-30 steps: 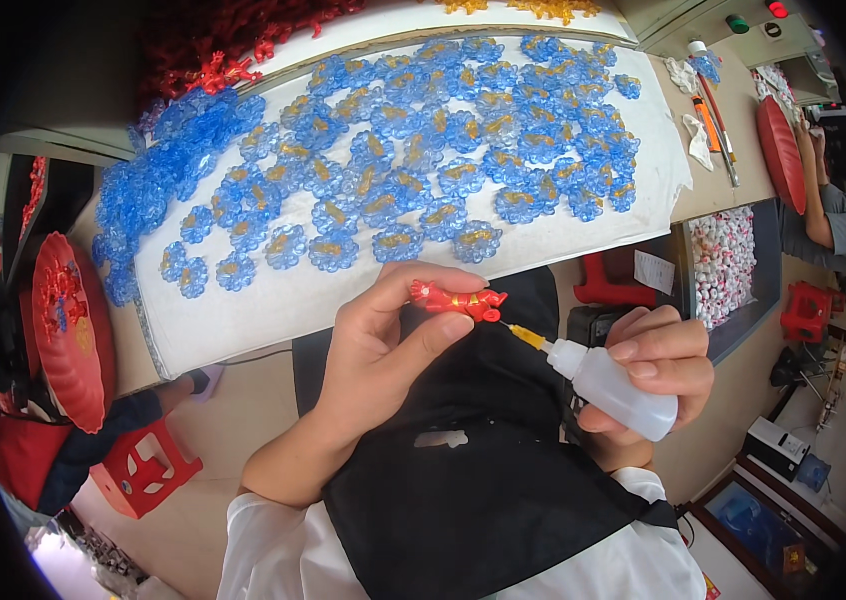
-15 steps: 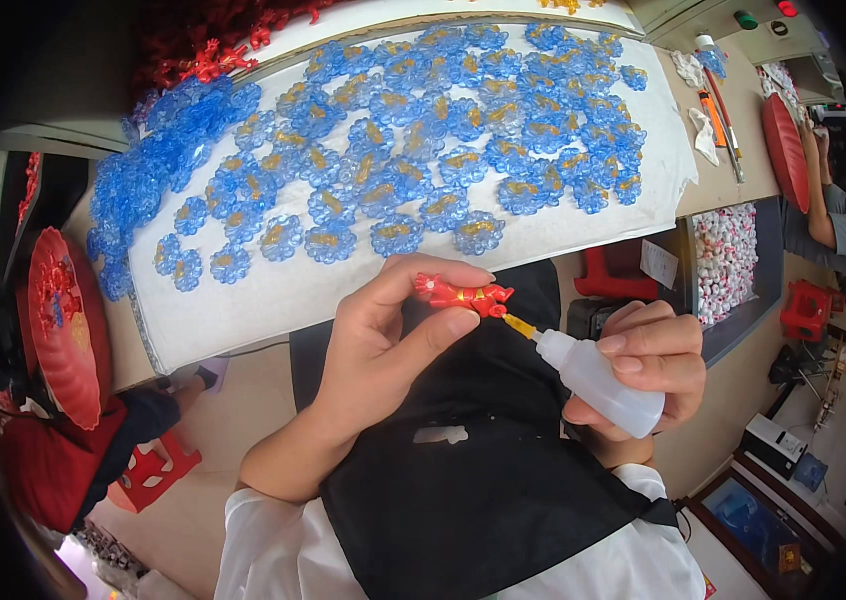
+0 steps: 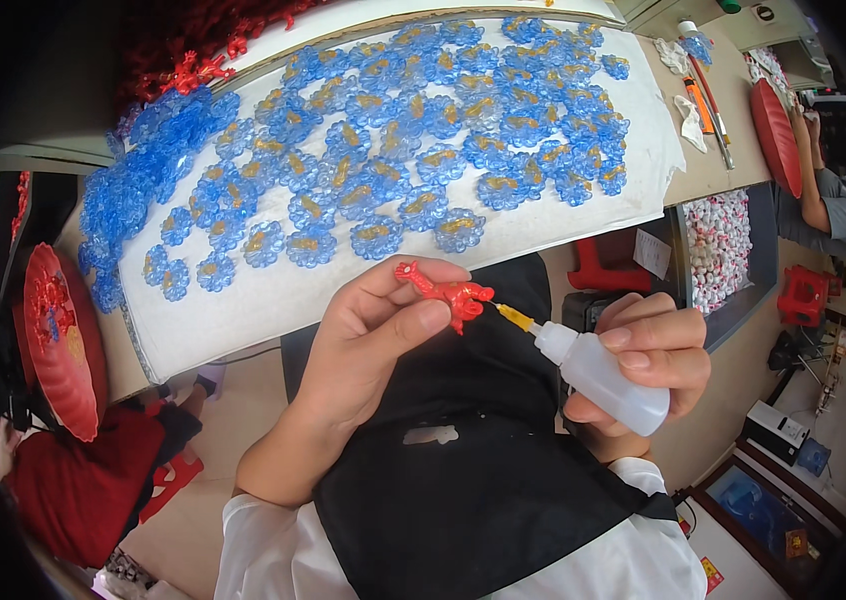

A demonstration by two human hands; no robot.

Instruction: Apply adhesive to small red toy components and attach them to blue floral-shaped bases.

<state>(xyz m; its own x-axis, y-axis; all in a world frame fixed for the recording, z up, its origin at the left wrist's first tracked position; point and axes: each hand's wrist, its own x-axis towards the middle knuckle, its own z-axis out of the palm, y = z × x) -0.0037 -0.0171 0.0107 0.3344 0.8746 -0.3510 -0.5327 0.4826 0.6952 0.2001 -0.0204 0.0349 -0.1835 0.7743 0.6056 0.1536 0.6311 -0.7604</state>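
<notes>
My left hand (image 3: 358,325) pinches a small red plastic figurine (image 3: 450,298) between thumb and fingers, above my black apron and just off the table's near edge. My right hand (image 3: 655,355) is wrapped round a white squeeze bottle (image 3: 611,380) with a yellow needle tip (image 3: 514,317). The thin needle points left at the figurine's right end, very close to it; whether they touch I cannot tell. Beyond my hands, many blue clear flower-shaped pieces (image 3: 375,237) with yellowish middles lie spread over a white sheet (image 3: 223,325).
A heap of plain blue pieces (image 3: 143,190) is at the sheet's left, red figurines (image 3: 188,72) behind it. Red scalloped trays stand left (image 3: 78,370) and right (image 3: 775,135). An orange cutter (image 3: 698,105) lies at the right. A bin of small white-and-red pieces (image 3: 718,255) sits below. Other people are at both sides.
The red figurine has been turned in my left fingers, its yellow markings now out of sight. The needle has drawn back slightly from it. The whole view has shifted a little.
</notes>
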